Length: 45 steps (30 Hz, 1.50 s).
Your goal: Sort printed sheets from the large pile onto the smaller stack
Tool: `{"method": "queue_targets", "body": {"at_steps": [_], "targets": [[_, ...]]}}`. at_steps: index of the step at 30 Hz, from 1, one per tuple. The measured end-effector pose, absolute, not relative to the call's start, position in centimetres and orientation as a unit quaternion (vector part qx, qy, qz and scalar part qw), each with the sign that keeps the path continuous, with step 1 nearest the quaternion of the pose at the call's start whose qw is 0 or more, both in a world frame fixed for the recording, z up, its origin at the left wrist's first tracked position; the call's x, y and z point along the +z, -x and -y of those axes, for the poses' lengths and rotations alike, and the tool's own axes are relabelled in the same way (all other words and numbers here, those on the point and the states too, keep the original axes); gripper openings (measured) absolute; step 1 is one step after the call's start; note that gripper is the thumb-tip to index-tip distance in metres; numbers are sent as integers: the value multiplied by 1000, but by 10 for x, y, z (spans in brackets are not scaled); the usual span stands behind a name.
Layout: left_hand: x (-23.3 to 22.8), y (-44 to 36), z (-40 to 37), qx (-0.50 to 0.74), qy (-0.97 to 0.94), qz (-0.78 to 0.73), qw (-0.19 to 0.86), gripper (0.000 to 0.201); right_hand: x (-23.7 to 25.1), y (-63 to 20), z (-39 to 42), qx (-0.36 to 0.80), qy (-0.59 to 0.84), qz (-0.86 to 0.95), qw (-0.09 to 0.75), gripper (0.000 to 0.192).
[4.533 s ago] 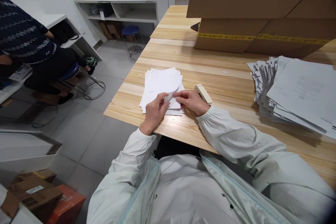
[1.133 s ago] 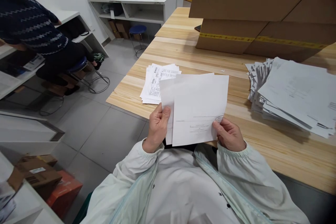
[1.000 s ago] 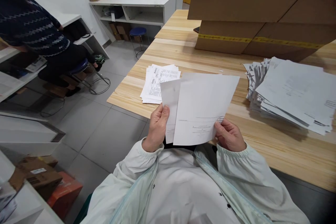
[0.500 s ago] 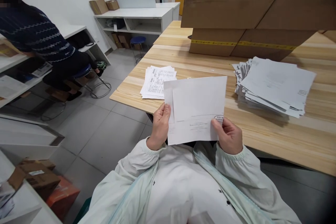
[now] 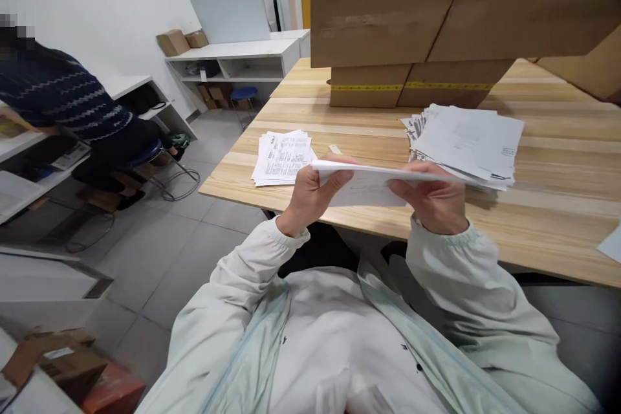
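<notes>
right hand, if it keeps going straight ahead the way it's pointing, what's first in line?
Probably the big paper stack, just beyond the right hand, which grips the held sheets with the left hand. Cardboard boxes lie farther back. Depth is unclear.

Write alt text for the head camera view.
Both hands, left hand and right hand, hold a few white sheets nearly flat above the wooden table edge. A printed stack lies left, a bigger paper pile right, before cardboard boxes.

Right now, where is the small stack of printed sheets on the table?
In the head view, the small printed stack lies at the wooden table's left corner, left of the left hand.
</notes>
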State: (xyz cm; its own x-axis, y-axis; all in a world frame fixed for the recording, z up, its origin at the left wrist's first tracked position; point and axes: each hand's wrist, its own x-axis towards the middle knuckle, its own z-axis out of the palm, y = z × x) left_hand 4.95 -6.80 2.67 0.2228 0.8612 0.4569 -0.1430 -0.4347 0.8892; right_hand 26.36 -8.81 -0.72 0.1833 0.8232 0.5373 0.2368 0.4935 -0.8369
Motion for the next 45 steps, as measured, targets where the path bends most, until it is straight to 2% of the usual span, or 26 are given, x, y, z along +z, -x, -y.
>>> {"method": "queue_targets", "body": {"at_steps": [6, 9, 13, 18, 22, 26, 28, 31, 34, 36, 38, 41, 43, 45], "targets": [[-15, -55, 45, 560, -591, -323, 482, 32, -47, -268, 62, 286, 477, 586, 589, 25], [-24, -56, 42, 551, -596, -311, 495, 30, -52, -267, 63, 298, 459, 609, 574, 23], [-24, -58, 38, 553, -589, -275, 522, 34, -40, -265, 66, 312, 438, 616, 576, 25], [-19, -62, 37, 522, -588, -297, 541, 33, -30, -259, 65, 310, 437, 615, 578, 21], [-13, -61, 39, 512, -603, -340, 508, 30, -28, -261, 59, 290, 407, 623, 602, 11], [-14, -59, 37, 507, -626, -323, 497, 27, -29, -263, 54, 294, 397, 629, 600, 10], [-14, -62, 37, 508, -626, -317, 499, 27, -28, -260, 56, 287, 412, 625, 598, 19], [-8, -72, 45, 526, -600, -331, 504, 28, -19, -258, 66, 194, 519, 541, 633, 43], [-5, -83, 62, 540, -543, -374, 523, 39, -8, -268, 79, 129, 647, 474, 583, 58], [-10, -86, 73, 516, -519, -414, 541, 55, -9, -281, 84, 183, 690, 481, 509, 58], [-21, -85, 82, 464, -533, -450, 546, 63, -19, -294, 86, 292, 694, 480, 450, 52], [-37, -80, 82, 378, -582, -465, 550, 50, -41, -306, 83, 440, 664, 456, 397, 51], [-41, -78, 75, 325, -570, -458, 600, 39, -51, -311, 78, 472, 663, 445, 374, 50], [-39, -78, 65, 285, -508, -450, 677, 37, -57, -314, 69, 471, 679, 442, 349, 50]]}}
